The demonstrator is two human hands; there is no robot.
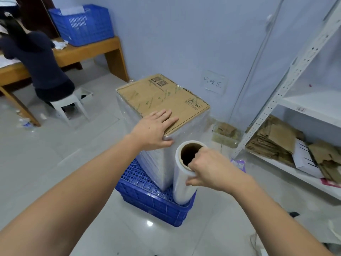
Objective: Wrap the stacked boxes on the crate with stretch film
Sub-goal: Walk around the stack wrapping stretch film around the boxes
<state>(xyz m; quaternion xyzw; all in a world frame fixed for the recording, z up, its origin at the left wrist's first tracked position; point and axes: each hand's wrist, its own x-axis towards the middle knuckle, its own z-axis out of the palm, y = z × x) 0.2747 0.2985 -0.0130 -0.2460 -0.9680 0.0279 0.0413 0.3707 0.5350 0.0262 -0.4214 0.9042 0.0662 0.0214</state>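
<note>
Right hand (208, 169) gripping upright film roll (184, 183) top, left hand (156, 129) flat on wrapped boxes (162, 100) beside it

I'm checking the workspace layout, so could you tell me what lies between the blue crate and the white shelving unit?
In the head view, bare grey floor separates the blue crate from the white shelving unit.
</note>
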